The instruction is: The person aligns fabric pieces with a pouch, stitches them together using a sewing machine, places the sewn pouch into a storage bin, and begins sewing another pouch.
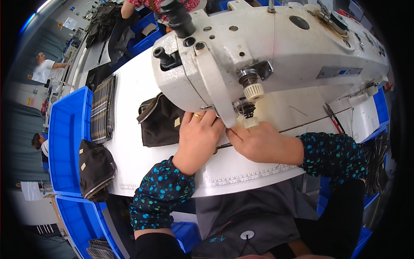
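At the white sewing machine [202, 77], my left hand [196, 140] presses on a dark brown zip pouch [157, 129], which lies on the white table. Its fingers are bent together over the pouch's right side, the tips partly hidden under the machine head. Close by on the right, my right hand [261, 144] is closed, thumb and fingers drawn together beside the needle area. What sits between those fingers is hidden. A thin dark edge shows between both hands. The pouch's silver zip runs along its upper left side.
A second dark pouch [95, 168] sits at the table's left edge, below folded plaid cloth [102, 110]. Blue bins [67, 138] line the left side. Red-handled scissors [334, 120] lie at the right. A printed ruler [241, 176] follows the front edge. Other people are in the background.
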### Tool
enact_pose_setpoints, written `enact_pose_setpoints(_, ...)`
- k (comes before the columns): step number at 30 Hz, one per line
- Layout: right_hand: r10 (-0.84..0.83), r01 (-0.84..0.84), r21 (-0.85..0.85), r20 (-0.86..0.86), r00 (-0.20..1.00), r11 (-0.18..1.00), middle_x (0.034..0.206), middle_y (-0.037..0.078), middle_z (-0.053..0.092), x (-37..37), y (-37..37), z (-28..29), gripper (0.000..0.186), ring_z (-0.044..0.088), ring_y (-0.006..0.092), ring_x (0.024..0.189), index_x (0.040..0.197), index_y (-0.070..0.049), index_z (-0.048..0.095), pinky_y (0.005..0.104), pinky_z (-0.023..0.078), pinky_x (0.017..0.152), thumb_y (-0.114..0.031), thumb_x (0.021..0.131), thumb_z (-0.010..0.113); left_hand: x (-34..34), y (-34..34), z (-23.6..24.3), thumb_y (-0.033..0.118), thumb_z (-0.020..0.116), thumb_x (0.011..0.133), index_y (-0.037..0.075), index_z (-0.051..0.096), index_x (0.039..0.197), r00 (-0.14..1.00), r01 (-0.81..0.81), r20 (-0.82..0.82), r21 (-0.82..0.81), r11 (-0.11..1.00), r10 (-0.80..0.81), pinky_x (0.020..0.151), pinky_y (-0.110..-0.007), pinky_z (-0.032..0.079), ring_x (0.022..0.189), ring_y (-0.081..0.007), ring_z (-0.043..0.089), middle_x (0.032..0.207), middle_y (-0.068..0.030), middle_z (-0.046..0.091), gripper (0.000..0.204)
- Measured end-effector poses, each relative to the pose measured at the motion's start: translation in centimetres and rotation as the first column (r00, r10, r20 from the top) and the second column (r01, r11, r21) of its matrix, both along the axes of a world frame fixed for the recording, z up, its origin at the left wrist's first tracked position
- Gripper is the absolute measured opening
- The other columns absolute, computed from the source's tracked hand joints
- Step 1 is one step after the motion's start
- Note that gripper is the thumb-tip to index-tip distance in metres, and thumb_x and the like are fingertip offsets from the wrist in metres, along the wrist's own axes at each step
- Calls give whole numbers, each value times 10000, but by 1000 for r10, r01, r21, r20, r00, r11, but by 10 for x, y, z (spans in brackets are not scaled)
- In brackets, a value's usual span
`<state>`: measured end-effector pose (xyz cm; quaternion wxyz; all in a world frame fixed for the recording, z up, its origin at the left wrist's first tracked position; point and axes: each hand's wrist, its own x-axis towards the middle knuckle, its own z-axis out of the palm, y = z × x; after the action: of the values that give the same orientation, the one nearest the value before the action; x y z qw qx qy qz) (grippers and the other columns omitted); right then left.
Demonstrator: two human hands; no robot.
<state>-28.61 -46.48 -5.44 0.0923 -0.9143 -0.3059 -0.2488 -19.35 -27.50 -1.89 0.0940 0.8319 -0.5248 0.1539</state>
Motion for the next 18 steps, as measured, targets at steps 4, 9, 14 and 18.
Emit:
enact_pose_setpoints(4, 14, -14, 7, 23, 1000, 1000, 750, 69, 615, -2, -3, 5, 296, 628, 155, 517, 985, 41, 697, 307, 470, 431, -138, 754, 654, -2, 2, 12, 40, 718, 796, 93, 728, 1025, 996, -76, -51, -82, 994, 71, 855, -415, 481, 880, -279, 650, 935, -61, 662, 236)
enact_pose_setpoints(9, 30, -31, 18, 31, 999, 999, 882, 125, 677, -5, 0, 6, 303, 639, 157, 530, 990, 46, 697, 304, 488, 447, -136, 753, 651, -2, 6, 12, 13, 715, 782, 86, 745, 976, 995, 26, -91, -118, 993, -37, 820, -404, 497, 795, -267, 656, 896, -48, 675, 209)
enact_pose_setpoints(14, 52, -52, 10, -2, 999, 999, 956, 168, 692, -8, 0, 9, 318, 654, 161, 543, 1000, 70, 694, 304, 497, 451, -133, 759, 649, 2, 5, 6, -6, 719, 730, 54, 745, 966, 991, 89, -82, -149, 985, -102, 810, -405, 516, 924, -259, 677, 961, -39, 705, 244)
enact_pose_setpoints(18, 61, -61, 6, -5, 998, 998, 1000, 207, 697, -8, 0, 10, 332, 657, 163, 541, 1012, 88, 693, 301, 498, 446, -127, 763, 648, 1, 5, 5, -5, 725, 715, 45, 744, 957, 989, 83, -107, -140, 987, -98, 814, -408, 522, 970, -258, 676, 977, -37, 711, 248)
